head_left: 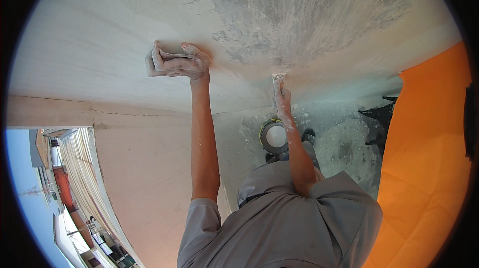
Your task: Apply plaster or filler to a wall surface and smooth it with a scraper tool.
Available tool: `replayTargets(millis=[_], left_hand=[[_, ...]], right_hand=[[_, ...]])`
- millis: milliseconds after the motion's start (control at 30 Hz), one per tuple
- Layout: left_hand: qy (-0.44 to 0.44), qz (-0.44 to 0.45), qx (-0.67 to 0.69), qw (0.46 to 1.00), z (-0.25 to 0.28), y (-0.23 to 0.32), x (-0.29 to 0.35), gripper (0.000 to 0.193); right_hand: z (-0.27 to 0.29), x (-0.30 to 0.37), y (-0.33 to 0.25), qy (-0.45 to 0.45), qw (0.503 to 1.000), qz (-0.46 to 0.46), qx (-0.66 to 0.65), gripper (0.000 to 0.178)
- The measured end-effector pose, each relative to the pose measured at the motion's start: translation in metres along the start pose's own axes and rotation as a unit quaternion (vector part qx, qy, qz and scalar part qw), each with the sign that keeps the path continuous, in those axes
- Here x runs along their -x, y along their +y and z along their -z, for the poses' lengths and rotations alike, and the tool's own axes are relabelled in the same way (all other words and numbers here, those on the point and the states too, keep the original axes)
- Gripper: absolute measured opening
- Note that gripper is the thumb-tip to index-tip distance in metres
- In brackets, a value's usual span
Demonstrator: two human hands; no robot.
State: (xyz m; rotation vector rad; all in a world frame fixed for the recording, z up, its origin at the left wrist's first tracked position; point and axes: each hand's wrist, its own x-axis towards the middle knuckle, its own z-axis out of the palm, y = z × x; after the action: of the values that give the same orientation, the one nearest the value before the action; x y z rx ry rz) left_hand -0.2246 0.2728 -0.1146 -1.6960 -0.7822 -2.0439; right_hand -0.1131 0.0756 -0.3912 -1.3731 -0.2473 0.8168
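Note:
My left hand (180, 66) is raised against the pale wall (115, 28) at the upper left, dusted with white. Its fingers and thumb close round a thin, flat, greyish plate (175, 54), whose exact kind I cannot make out. Lower and to the right, my right hand (281, 99) grips a putty knife (279, 77) with white paste on its blade. The handle is mostly hidden in the fingers. Below that hand, a round dark bucket (275, 137) with white material inside stands on the floor by my feet, partly covered by my right forearm.
A rough dark grey patch (299, 13) spreads over the upper wall. An orange sheet (424, 143) hangs along the right, with a black object (380, 117) beside it. White spatters mark the floor (344, 143). At the lower left, an opening (45, 183) shows buildings outside.

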Motion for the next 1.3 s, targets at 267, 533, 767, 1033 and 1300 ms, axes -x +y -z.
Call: replayTargets(millis=[267, 533, 767, 1033, 1300], left_hand=[[-0.006, -0.009, -0.023, 1.0, 0.004, -0.005, 0.0, 0.057], [0.005, -0.023, -0.006, 1.0, 0.001, -0.003, -0.001, 0.055], [0.009, -0.01, -0.021, 1.0, 0.005, -0.008, 0.0, 0.054], [-0.001, -0.031, -0.044, 0.999, 0.005, -0.006, -0.001, 0.052], [0.009, -0.044, -0.039, 0.998, 0.003, -0.008, -0.002, 0.05]], right_hand=[[-0.026, 0.022, -0.015, -0.047, 0.975, -0.071, -0.203, 0.05], [0.009, -0.004, 0.004, 0.028, 0.993, 0.038, 0.11, 0.06], [0.021, 0.007, -0.027, 0.161, 0.877, 0.171, 0.419, 0.068], [0.02, 0.004, -0.022, 0.114, 0.923, 0.1, 0.353, 0.066], [0.014, 0.0, -0.008, 0.021, 0.99, 0.063, 0.127, 0.061]])
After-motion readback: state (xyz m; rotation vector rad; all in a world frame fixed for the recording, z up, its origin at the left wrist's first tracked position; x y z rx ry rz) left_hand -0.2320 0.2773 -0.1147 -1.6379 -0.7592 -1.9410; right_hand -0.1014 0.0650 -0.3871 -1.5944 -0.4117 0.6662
